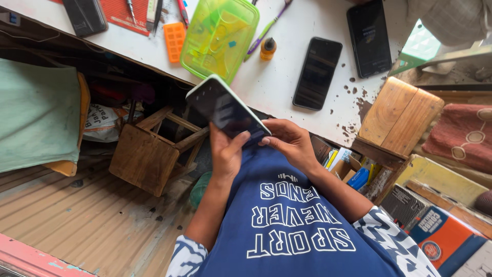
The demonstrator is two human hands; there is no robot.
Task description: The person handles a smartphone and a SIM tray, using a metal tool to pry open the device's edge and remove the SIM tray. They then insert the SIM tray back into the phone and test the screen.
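I hold a smartphone (225, 106) with a dark screen and a pale edge in front of my chest, tilted up and to the left. My left hand (225, 154) grips its lower end, thumb on the screen. My right hand (289, 141) holds the lower right edge, fingertips on the phone's side. Below the hands is my blue shirt with white lettering.
On the white worktable (287, 77) lie two dark phones (318, 73) (369, 37), a green translucent box (220, 36), a small orange bottle (267, 48), an orange block (175, 41) and pens. A wooden stool (146, 156) stands below, a wooden box (400, 115) at right.
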